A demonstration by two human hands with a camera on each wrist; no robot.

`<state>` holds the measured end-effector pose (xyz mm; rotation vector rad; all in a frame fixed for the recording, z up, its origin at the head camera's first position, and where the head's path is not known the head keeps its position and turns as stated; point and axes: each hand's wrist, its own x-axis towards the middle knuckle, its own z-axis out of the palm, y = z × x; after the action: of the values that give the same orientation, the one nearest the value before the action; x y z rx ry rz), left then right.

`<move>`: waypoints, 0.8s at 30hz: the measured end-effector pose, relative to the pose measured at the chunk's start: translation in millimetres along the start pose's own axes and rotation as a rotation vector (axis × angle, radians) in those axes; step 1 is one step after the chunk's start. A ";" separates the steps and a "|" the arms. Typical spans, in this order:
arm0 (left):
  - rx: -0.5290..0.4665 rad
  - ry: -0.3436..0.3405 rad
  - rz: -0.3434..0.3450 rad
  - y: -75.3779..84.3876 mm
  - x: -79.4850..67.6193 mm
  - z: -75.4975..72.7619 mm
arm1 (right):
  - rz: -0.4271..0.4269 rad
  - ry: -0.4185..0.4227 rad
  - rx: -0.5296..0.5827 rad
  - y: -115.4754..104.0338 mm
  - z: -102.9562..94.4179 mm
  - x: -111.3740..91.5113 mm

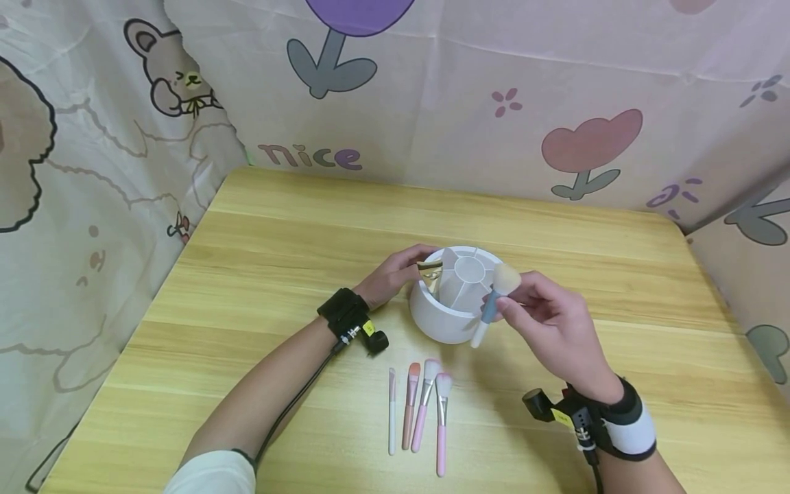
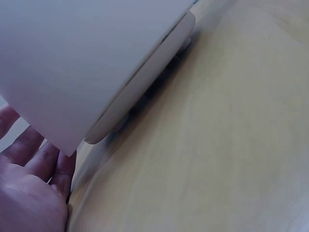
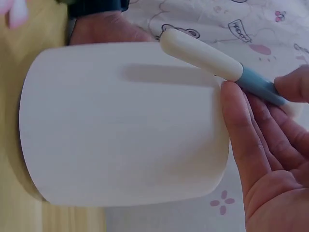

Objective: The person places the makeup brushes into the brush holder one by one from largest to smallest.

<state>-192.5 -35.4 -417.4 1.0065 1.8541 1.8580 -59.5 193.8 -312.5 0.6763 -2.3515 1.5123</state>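
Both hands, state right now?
Left hand: open, fingers against the white divided organizer.
Right hand: closed, pinching the blue-and-white makeup brush.

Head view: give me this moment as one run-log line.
left hand: touches white holder | right hand: pinches blue-and-white brush, bristles up | table: four more brushes lying

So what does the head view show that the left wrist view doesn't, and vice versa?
Only the head view shows the right hand holding a blue-handled brush, four other brushes, and the compartments of the white holder. Only the left wrist view shows the dark gap beneath the holder's base. Both show the left hand, the holder and the wooden table.
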 end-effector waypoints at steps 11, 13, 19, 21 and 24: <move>-0.002 -0.002 0.005 -1.0 -0.3 -0.7 | 0.027 0.093 0.246 4.1 4.0 2.1; -0.007 -0.003 0.005 -0.6 -0.6 -0.8 | 0.031 0.103 0.266 5.0 4.4 2.2; -0.024 -0.008 -0.001 1.1 -1.0 -0.6 | 0.021 0.124 0.315 7.0 5.7 3.7; -0.025 -0.009 -0.005 1.4 -0.9 -0.5 | 0.004 0.131 0.318 7.6 6.2 4.1; -0.018 -0.006 -0.013 1.0 -0.5 -0.5 | -0.018 0.163 0.313 8.0 6.6 4.3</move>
<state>-192.2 -36.3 -416.5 0.9904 1.8327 1.8588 -67.1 189.6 -319.6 0.6128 -2.0065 1.8721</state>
